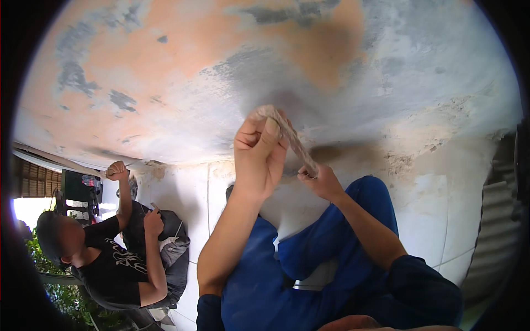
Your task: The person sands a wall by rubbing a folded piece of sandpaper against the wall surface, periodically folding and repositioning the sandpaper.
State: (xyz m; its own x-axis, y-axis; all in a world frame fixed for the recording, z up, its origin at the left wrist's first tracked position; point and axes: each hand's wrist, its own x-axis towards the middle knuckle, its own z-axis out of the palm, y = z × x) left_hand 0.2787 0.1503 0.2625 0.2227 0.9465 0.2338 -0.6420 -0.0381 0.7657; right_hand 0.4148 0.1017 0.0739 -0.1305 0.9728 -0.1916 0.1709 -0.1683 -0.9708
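My left hand point(258, 157) is raised in front of the patchy wall point(221, 105), thumb and fingers pinching the upper end of a dusty, greyish-pink folded strip point(296, 143). The strip is seen nearly edge-on, so its material is hard to tell; it curls over the left fingertips. Lower and to the right, my right hand point(324, 183) grips the strip's other end between thumb and fingers. It slants down from left to right between the two hands. Orange paint and grey scraped areas cover the wall behind them.
Pale floor tiles point(433, 207) meet the wall behind my blue-trousered legs point(331, 248). Crumbled plaster point(400, 163) marks the wall's base. At left a person in black point(113, 265) sits with one hand point(117, 171) at the wall. A corrugated sheet point(494, 237) stands at far right.
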